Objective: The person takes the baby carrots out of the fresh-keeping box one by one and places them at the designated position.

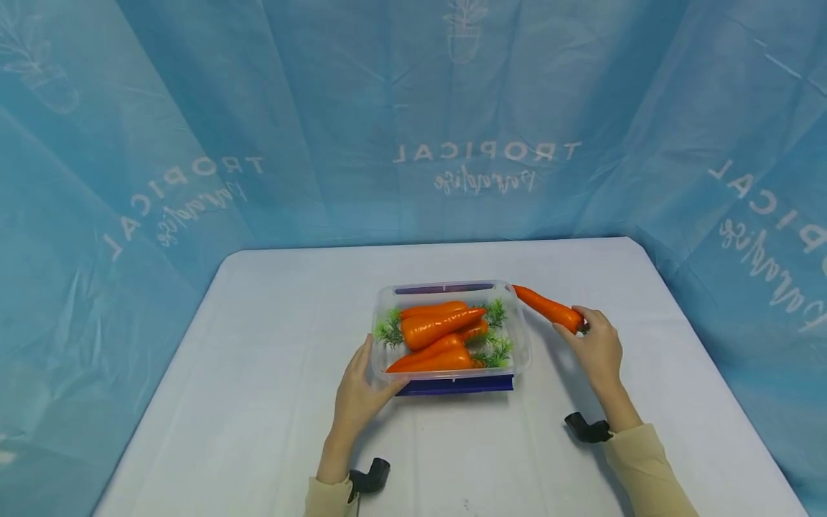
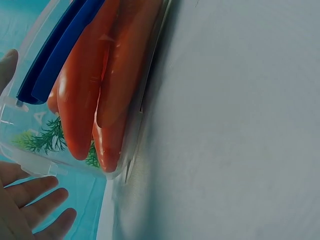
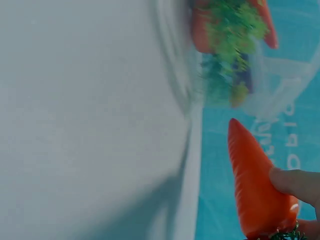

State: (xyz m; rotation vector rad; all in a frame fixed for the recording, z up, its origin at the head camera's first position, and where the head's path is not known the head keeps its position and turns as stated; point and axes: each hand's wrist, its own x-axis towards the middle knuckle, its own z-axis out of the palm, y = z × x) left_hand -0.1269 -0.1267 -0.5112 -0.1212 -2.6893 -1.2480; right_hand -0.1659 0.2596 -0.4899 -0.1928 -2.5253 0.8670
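A clear plastic container with blue side clips sits on the table, holding several orange carrots and green leafy sprigs. My left hand rests at its near left corner, thumb along the front side and fingers by the left side. In the left wrist view those fingers are straight and spread beside the container wall. To the right, my right hand pinches one more carrot by its thick, leafy end. That carrot's tip points left, at the container's far right corner.
The white-covered table extends around the container. A blue printed curtain hangs behind and along both sides. Black wrist mounts stick out from both wrists. One blue clip is folded outward along the container's front.
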